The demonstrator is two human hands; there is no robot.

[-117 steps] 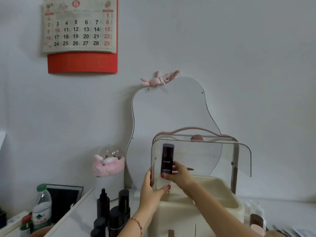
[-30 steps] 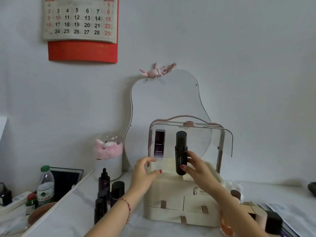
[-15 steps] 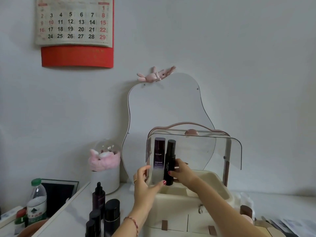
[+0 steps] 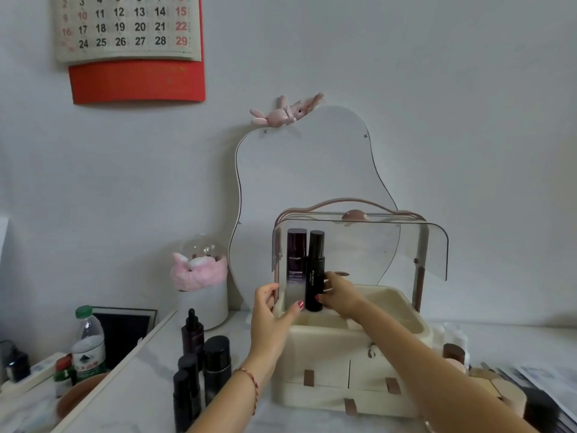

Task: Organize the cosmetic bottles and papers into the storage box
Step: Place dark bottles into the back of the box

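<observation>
While upright, black bottle (image 4: 314, 270) sits in right hand (image 4: 338, 293)

The calendar (image 4: 128, 29) was cut off by the top edge; papers (image 4: 552, 389) right of the storage box (image 4: 343, 370) ran off frame, their print too blurred to read

Soft, even, dim daylight; wide-angle bending and blur at edges.

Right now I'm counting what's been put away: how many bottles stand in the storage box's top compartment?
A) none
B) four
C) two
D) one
C: a purple bottle and a black bottle stand upright side by side in the storage box, the right hand holding the black one.
</observation>
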